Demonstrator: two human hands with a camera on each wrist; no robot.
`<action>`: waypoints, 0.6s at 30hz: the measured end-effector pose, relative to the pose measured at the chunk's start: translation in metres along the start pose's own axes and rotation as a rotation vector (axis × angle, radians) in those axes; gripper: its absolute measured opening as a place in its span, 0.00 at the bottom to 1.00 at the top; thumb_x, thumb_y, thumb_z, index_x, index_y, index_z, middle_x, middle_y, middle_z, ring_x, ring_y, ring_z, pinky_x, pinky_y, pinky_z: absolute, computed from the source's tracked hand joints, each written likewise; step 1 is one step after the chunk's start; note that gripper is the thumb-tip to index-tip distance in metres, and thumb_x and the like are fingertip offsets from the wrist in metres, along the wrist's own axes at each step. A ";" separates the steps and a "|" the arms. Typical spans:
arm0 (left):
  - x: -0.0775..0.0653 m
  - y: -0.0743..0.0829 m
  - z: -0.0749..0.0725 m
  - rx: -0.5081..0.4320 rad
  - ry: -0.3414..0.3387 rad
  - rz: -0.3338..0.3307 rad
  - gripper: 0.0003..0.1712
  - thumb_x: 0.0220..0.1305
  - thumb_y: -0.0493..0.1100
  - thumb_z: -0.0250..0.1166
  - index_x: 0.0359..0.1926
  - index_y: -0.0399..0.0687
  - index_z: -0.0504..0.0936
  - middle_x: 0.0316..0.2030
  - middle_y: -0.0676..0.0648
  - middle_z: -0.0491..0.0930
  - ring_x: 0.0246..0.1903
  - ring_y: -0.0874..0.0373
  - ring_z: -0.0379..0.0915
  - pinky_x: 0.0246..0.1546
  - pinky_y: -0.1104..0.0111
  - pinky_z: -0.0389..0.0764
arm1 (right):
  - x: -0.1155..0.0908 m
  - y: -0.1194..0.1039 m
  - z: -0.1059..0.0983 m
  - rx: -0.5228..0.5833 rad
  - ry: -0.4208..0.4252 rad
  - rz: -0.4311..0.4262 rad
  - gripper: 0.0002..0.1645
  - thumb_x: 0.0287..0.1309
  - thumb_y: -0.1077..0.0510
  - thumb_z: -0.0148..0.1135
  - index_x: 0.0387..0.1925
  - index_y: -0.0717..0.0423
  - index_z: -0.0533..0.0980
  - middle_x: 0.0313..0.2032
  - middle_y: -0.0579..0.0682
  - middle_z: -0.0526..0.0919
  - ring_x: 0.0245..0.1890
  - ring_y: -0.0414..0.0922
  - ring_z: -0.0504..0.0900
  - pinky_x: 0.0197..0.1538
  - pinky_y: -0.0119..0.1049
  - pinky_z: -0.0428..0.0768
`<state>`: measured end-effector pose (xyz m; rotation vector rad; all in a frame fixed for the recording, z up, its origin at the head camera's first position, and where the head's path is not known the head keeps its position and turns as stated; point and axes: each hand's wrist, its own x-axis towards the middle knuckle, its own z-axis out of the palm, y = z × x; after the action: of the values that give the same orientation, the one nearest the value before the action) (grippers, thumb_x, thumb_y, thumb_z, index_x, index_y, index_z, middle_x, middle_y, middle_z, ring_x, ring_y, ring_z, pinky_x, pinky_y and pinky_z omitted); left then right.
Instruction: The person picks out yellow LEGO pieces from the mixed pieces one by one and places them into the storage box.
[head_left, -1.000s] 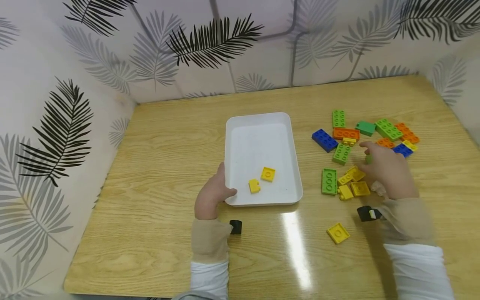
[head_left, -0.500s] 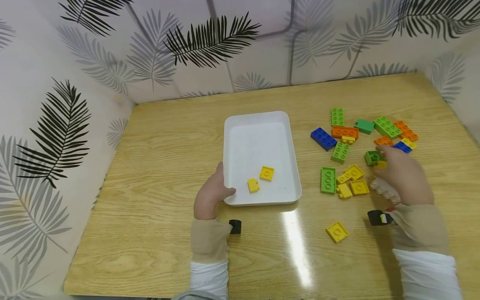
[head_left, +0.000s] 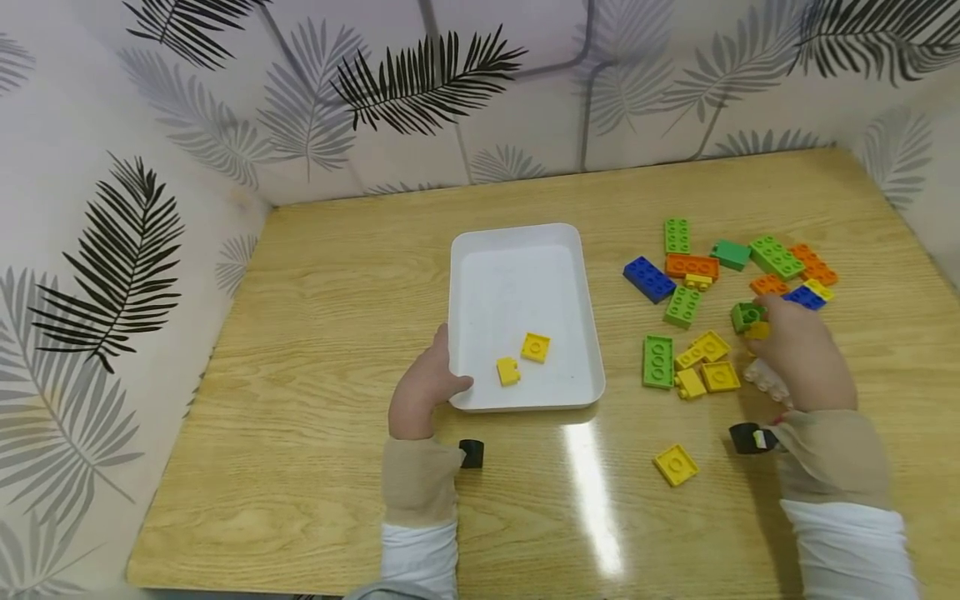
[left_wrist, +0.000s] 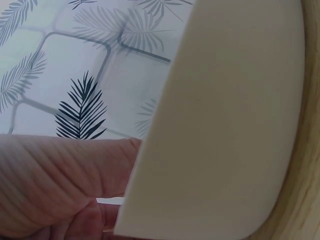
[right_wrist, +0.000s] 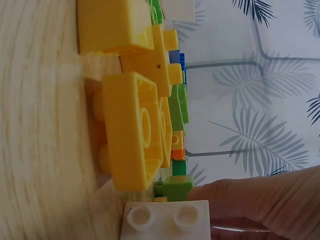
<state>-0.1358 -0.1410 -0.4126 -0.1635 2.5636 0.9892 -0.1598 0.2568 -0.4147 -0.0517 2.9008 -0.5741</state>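
My left hand (head_left: 426, 385) grips the near left corner of a white tray (head_left: 592, 350), thumb over the rim and fingers along the outside; the left wrist view has the tray wall (left_wrist: 220, 125) large beside the hand. Inside the tray lie a studded yellow brick (head_left: 508, 372) and a square yellow brick (head_left: 536, 347). On the right, my right hand (head_left: 810, 354) reaches down over a green brick (head_left: 744, 317) and a partly covered yellow brick (head_left: 758, 331). Its fingertips are right at these two; I cannot tell whether they hold either. A whitish translucent brick (right_wrist: 167, 220) sits close under the hand.
Left of the right hand is a cluster of yellow bricks (head_left: 720, 376), beside an upturned green brick (head_left: 658, 362). Farther back are blue (head_left: 649, 279), orange (head_left: 692, 266) and green bricks (head_left: 777, 257). One square yellow brick (head_left: 676, 465) lies alone near the front.
My right hand has shifted right and toward me across the bricks, then slightly back left, uncovering the green brick and part of a yellow one. The left hand and tray stay put.
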 end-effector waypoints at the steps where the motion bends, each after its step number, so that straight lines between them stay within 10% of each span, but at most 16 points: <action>1: 0.000 0.000 0.000 -0.001 -0.001 0.001 0.46 0.49 0.34 0.61 0.66 0.47 0.45 0.61 0.39 0.64 0.54 0.48 0.64 0.60 0.56 0.66 | 0.000 0.000 0.000 -0.008 -0.003 0.005 0.30 0.49 0.63 0.57 0.53 0.73 0.61 0.50 0.75 0.67 0.49 0.69 0.66 0.52 0.63 0.66; 18: 0.000 0.002 0.000 0.018 -0.012 -0.013 0.47 0.50 0.35 0.61 0.67 0.44 0.42 0.63 0.38 0.61 0.57 0.48 0.62 0.62 0.57 0.64 | 0.002 -0.022 -0.008 -0.022 0.053 -0.067 0.25 0.52 0.60 0.55 0.50 0.72 0.67 0.47 0.75 0.71 0.46 0.68 0.68 0.48 0.61 0.69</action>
<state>-0.1361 -0.1396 -0.4113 -0.1681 2.5569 0.9595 -0.1631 0.2393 -0.3995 -0.1387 2.9667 -0.5626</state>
